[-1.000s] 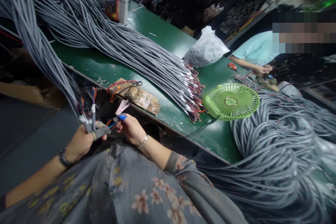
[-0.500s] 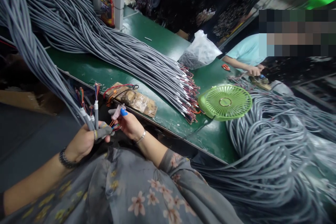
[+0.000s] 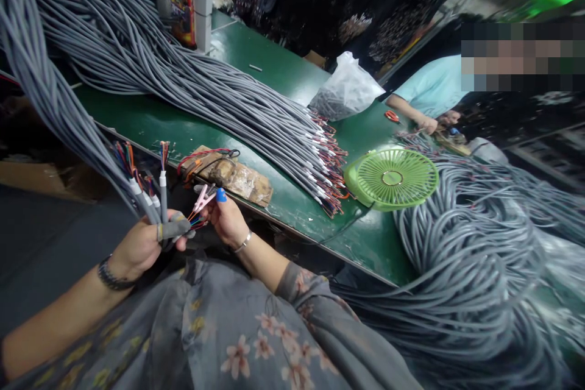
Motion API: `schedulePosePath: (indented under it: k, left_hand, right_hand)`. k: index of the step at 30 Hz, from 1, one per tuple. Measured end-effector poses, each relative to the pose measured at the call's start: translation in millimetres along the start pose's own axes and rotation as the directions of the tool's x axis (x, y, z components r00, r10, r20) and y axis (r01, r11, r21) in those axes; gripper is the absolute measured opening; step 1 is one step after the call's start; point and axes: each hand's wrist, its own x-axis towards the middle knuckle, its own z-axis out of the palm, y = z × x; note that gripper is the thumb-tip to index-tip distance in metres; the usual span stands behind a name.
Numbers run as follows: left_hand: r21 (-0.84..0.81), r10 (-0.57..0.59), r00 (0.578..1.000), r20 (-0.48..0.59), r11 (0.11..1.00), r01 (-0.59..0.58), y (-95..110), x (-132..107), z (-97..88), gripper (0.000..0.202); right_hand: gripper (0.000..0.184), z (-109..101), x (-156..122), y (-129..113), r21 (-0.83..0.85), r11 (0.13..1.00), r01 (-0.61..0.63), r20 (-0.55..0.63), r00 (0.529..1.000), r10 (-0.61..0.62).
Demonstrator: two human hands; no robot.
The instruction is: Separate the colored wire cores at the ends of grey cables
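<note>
My left hand (image 3: pixel 145 242), with a grey covering on the thumb, is closed around a few grey cables (image 3: pixel 152 209). White bands sit near their ends, and thin coloured wires (image 3: pixel 128 158) fan out at the top. From the thumb side of that hand, more loose coloured wires (image 3: pixel 195 219) point towards my right hand (image 3: pixel 228 219). Blue wrapping covers one fingertip of the right hand, and its fingers pinch a small pink clip (image 3: pixel 203 198) shaped like a clothes peg. The clip is beside the loose wires; I cannot tell whether it grips one.
On the green table (image 3: pixel 274 55) lie a thick bundle of grey cables (image 3: pixel 219 91), a wooden block (image 3: pixel 242 180), a green fan (image 3: pixel 393 175) and a white plastic bag (image 3: pixel 346 85). Coiled cables (image 3: pixel 475 256) fill the right. A co-worker's hand (image 3: pixel 427 125) is across the table.
Both hands stay close together; the left hand and its cables have shifted slightly left and down. The pink clip has turned and its two arms now show more clearly.
</note>
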Motion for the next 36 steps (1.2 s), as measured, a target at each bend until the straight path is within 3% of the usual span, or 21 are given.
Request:
schedulePosePath:
  k: [3,10,20,28,33,36]
  left_hand:
    - [0.003,-0.002,0.999,0.032,1.000,0.001,-0.5,2.4,-2.9,0.038]
    - [0.036,-0.035,0.999,0.039,0.999,0.034,-1.2,6.1,-3.9,0.029]
    - [0.042,-0.064,0.998,0.020,0.997,0.063,-0.8,7.8,-2.2,0.024]
    - [0.101,0.036,0.999,0.008,0.994,-0.036,-7.0,-6.3,-0.1,0.034]
    - [0.126,0.140,0.987,-0.073,0.983,-0.130,-16.2,-18.3,3.0,0.036]
    - [0.094,0.157,0.980,-0.123,0.985,-0.146,-20.7,-16.8,4.0,0.031]
  right_hand:
    - [0.067,0.8,2.3,1.9,0.000,1.000,-0.013,-0.004,1.000,0.013]
    - [0.053,9.6,7.5,-5.0,0.171,0.956,-0.237,0.090,0.970,0.224]
    - [0.045,16.5,11.7,-4.5,0.261,0.947,-0.186,-0.020,0.980,0.198]
    - [0.061,12.7,-1.5,-14.7,0.211,0.942,-0.260,0.068,0.965,0.251]
    - [0.040,11.7,-9.3,-16.9,0.171,0.965,-0.197,0.038,0.980,0.193]
    - [0.039,12.1,-10.3,-16.6,0.113,0.983,-0.143,0.001,0.990,0.144]
